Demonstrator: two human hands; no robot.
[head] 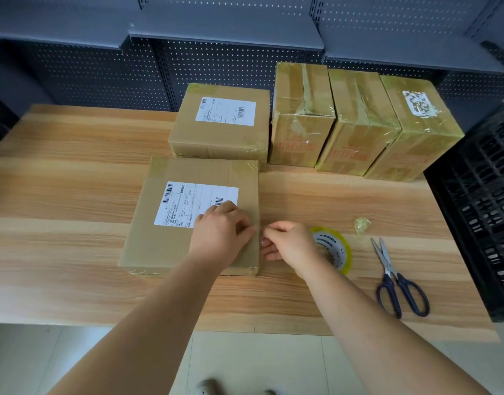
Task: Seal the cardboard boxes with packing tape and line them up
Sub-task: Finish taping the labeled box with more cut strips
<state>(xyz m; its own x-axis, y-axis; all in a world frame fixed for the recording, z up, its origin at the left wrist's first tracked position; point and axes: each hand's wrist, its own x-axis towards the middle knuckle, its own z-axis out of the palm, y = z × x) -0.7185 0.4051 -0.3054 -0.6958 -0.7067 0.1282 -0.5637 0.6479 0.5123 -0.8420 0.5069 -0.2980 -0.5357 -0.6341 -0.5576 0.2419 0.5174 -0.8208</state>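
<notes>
You've got no legible text here. White shipping label [196, 204] on the near box [188, 218]: barcodes and small print, too blurred to read. Same on the far box [221, 121] label [225, 111]. Red print on the three taped boxes [359, 124]: unreadable.

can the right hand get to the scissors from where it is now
Probably yes. The scissors lie flat on the table just beyond the tape roll, with bare wood between them. The right hand rests beside that roll, and only the roll is near its path.
</notes>
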